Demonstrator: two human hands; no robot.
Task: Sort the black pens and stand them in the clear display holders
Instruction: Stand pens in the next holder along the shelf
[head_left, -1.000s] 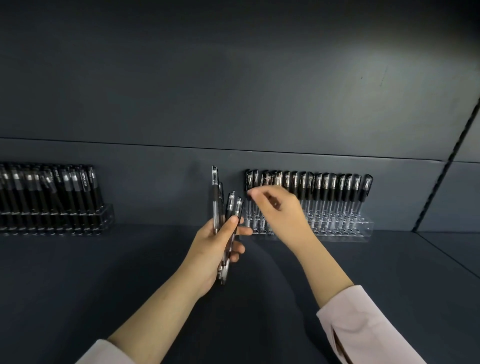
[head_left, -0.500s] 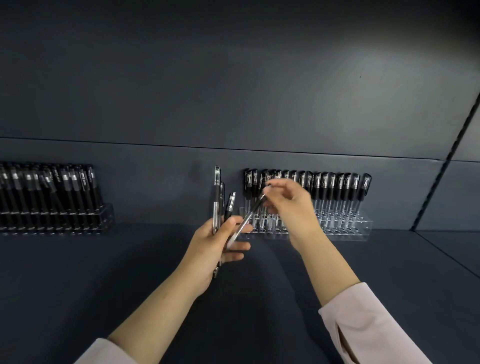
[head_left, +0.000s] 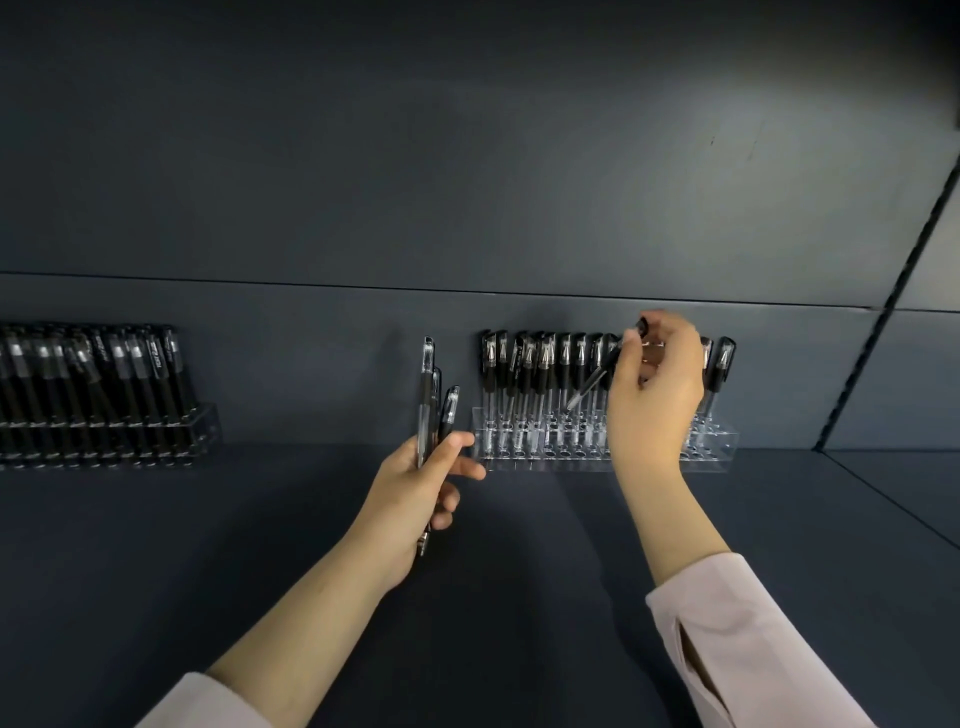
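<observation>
Your right hand (head_left: 657, 395) pinches one black pen (head_left: 595, 378) near its capped end, right of centre in the frame, above the clear holder (head_left: 722, 449). The pen's long axis slants, cap to the upper right and tip to the lower left, with the tip in front of the standing row (head_left: 530, 364) and apparently not yet in a hole. It likely needs righting first. The free holes behind your hand are hidden. Your left hand (head_left: 415, 483) grips a bundle of upright pens (head_left: 427, 395) just left of the holder's end, so it is the farther hand.
</observation>
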